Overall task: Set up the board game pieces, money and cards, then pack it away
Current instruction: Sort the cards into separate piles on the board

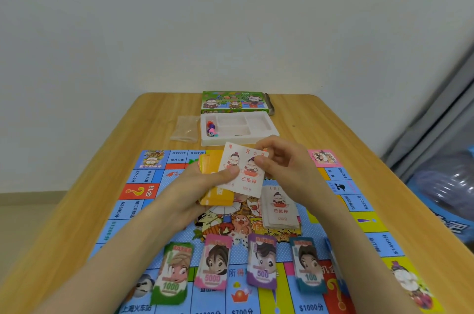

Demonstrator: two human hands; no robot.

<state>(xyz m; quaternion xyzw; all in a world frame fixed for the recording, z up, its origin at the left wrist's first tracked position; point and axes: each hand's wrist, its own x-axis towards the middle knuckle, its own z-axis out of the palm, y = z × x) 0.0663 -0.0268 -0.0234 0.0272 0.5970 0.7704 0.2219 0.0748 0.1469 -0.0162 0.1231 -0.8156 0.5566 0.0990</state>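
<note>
While both my forearms reach in from the near edge over the board (143,185), my left grip (205,185) is wrapped round an orange card stack (216,198), thumb laid flat across the lower corner of a white card (247,177). Right grip (279,162) comes in from the other side, wrist raised, thumb and fingertips pinching that same card at its upper right edge. So both grips are closed on cards, held up above the middle of the board!

That white card is tilted a little, face toward me: two cartoon figures in red print, red characters beneath them. Just below my right wrist lies a white card pile (280,208), same red design, resting on the board's centre art.

Nearer me, four money stacks sit in a row on the board: green 1000 (174,272), pink 5000 (214,265), purple 500 (263,262), teal 100 (307,267).

Beyond my hands, on the wooden surface (333,129), a white tray (266,134) has small coloured pieces (211,129) in its left compartment, with the green box (234,102) behind it and a clear bag (186,129) beside it.
</note>
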